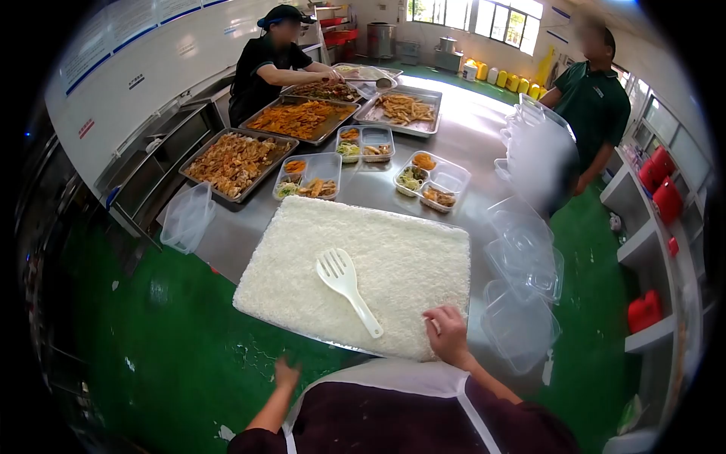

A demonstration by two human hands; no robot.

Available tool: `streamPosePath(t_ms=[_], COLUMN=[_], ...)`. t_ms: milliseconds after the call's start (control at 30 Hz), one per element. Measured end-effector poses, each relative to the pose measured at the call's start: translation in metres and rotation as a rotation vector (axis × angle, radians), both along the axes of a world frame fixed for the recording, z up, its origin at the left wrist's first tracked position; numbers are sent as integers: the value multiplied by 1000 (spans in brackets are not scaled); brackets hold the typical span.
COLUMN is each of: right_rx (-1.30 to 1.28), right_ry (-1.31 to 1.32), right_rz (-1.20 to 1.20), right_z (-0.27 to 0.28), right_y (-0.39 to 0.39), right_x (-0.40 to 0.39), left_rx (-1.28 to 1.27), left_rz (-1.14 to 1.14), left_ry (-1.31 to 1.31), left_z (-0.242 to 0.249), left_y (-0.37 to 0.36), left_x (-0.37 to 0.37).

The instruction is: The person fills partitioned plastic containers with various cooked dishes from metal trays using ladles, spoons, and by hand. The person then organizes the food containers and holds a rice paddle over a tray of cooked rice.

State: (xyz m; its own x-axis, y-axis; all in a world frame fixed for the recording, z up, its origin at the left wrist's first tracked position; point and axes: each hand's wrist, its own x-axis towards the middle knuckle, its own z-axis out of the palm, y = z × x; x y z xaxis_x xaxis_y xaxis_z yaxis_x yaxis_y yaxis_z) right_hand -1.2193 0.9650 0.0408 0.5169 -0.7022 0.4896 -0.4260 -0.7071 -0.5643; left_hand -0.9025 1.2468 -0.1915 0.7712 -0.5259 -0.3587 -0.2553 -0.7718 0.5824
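Note:
A wide metal tray heaped flat with white rice (302, 246) lies on the table in front of me. On the rice rests a white slotted rice spatula (346, 287), its handle pointing toward me; neither hand holds it. My right hand (448, 333) is at the tray's front right corner, over or touching the rice, fingers loosely bent and apart with nothing visible in them. Off the front edge, left of my apron, my left hand (287, 374) hangs over the green floor. Its fingers are smeared by motion, and I see no object in it.
Filled compartment boxes (431, 181) stand beyond the rice. Trays of cooked food (234, 163) line the left; a co-worker (280, 64) holds a ladle there. Clear lids (522, 325) lie along the right edge near stacked containers (537, 121). Another person (597, 98) stands at right.

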Motion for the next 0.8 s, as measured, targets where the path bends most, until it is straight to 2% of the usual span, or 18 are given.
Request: streamPosePath(t_ms=[33, 67, 167, 300, 500, 600, 800], right_rx=[-23, -42, -110, -129, -173, -180, -73], right_ry=[18, 36, 92, 144, 303, 381, 536], right_rz=[57, 113, 222, 304, 322, 244, 87], right_z=[0, -1, -7, -8, -6, -14, -5], right_y=[4, 9, 16, 27, 33, 38, 41], right_x=[5, 8, 19, 36, 74, 87, 106], left_rx=[64, 129, 216, 210, 53, 45, -90], left_rz=[-250, -382, -474, -469, -315, -251, -247], left_ry=[-197, -43, 161, 191, 131, 146, 272], left_z=[-93, -83, -59, -29, 31, 36, -15], left_y=[27, 37, 43, 40, 24, 18, 39], left_x=[-5, -19, -40, -34, -18, -16, -23])
